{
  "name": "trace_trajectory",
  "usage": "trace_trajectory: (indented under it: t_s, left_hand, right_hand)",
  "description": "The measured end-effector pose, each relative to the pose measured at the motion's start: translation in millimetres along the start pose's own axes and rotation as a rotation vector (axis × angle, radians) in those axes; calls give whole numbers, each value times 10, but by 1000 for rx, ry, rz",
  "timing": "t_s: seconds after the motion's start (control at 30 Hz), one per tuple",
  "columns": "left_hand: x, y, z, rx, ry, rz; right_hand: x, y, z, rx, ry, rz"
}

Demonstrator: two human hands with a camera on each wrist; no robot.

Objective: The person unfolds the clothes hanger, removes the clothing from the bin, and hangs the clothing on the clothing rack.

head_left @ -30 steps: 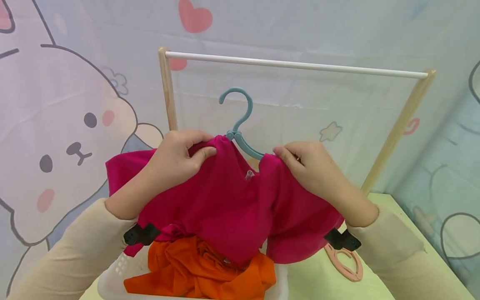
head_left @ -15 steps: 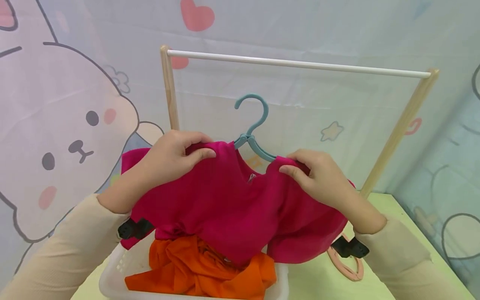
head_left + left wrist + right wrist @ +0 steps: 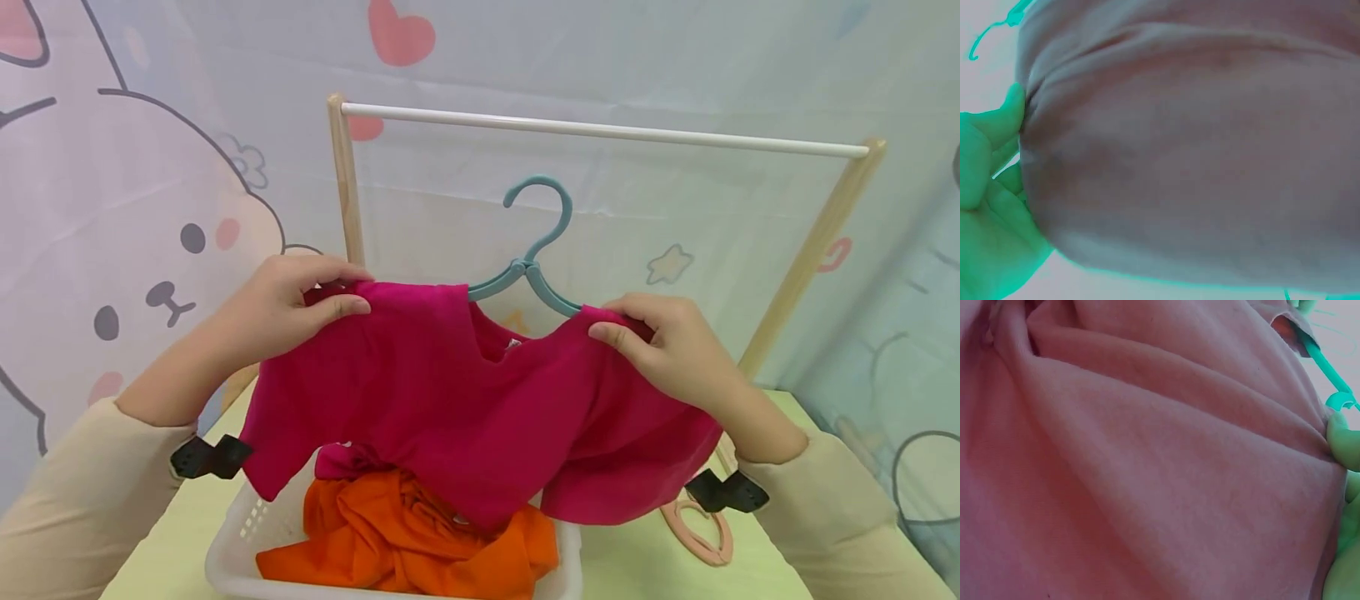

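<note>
1. The magenta V-neck top point(image 3: 450, 392) is held up in mid-air over a white plastic laundry basket point(image 3: 216, 558), with the arms of a light-blue folding hanger point(image 3: 564, 218) running in through the neckline on both sides. The hook stands clear above the collar.

2. Left hand point(image 3: 288, 296) has the shoulder edge pinched, thumb in front and fingers behind, out toward the sleeve. Right hand point(image 3: 671, 346) has a similar pinch on the other shoulder, closer to the neck.

3. Handling-wise, I'd guess light, soft and pretty floppy: it sags in folds between the hands. Doesn't look slippery or fragile. Shoulder seams seem the best hold, ideally catching the hanger arms through the cloth. Can't tell whether the fingers have them, the fabric hides that. The hanger looks stiff, but I'd go easy on its centre hinge.

4. Nearby: an orange garment point(image 3: 405, 533) bunched up in the basket just below the top's hem, so cloth could snag there. A peach hanger point(image 3: 708, 557) lies on the table point(image 3: 637, 567), partly covered.

5. Behind it all is a rack with a white rail point(image 3: 600, 130) and wooden posts point(image 3: 347, 183). The hook sits lower than the rail in the head view.
</note>
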State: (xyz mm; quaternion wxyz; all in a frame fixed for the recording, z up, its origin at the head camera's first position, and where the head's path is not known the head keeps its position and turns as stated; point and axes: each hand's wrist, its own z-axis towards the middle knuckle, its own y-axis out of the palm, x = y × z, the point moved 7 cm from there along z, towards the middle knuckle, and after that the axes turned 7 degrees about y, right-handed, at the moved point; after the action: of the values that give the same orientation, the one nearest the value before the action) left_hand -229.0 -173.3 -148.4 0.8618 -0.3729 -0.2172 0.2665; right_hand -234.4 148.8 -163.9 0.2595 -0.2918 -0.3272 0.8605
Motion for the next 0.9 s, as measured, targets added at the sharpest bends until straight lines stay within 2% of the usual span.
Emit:
trace_trajectory:
  t_s: [0.1, 0.33, 0.47, 0.57, 0.7, 0.8, 0.9]
  left_hand:
    - [-78, -86, -92, 49, -16, 18]
    - [-355, -353, -338, 191, -216, -81]
    - [-515, -461, -488, 252, -293, -98]
    - [-587, -403, -573, 199, -326, -139]
    - [-620, -205, -612, 99, -312, -192]
    - [-674, -153, -659, 127, -318, -200]
    - [-758, -189, -742, 175, -368, -192]
  right_hand:
    - [37, -45, 2, 4, 17, -3]
    - [154, -173, -9, 4, 62, 10]
    - [217, -228, -32, 6, 66, 16]
    - [268, -263, -59, 16, 68, 29]
    - [322, -276, -82, 16, 77, 36]
    - [344, -264, -97, 13, 76, 26]
    - [368, -242, -123, 6, 67, 25]
